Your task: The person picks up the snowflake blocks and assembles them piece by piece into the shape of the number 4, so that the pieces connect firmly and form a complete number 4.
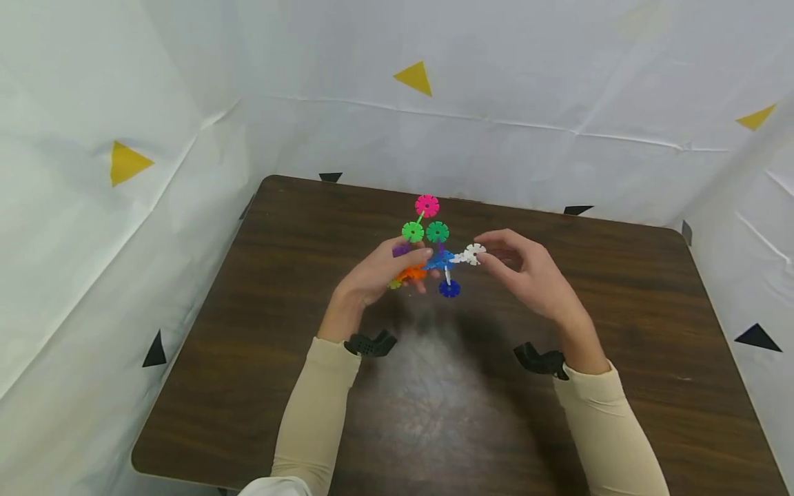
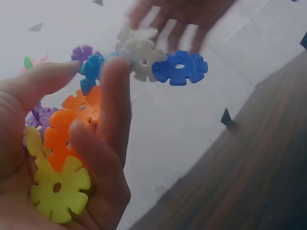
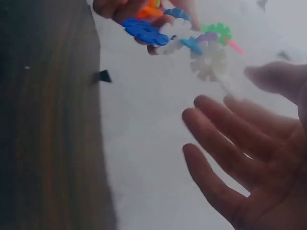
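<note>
Up above the dark wood-grain table [image 1: 260, 358], two bare hands meet at a cluster of colourful plastic snowflake discs [image 1: 428, 251].

Left hand [image 1: 378, 272] curls its fingers round the cluster's orange and yellow discs, gripping them firmly, at about 9 o'clock of the cluster. Right hand [image 1: 527, 275] sits at 3 o'clock, fingers spread and relaxed, its fingertips [image 1: 484, 258] just beside the white disc [image 1: 474, 253]; whether they touch it cannot be told. A pink disc [image 1: 426, 205] tops the cluster at 12 o'clock, a dark blue disc [image 1: 449, 288] hangs at 6 o'clock.

left hand [image 1: 378, 272]: fingers curled, gripping | right hand [image 1: 527, 275]: fingers relaxed
</note>
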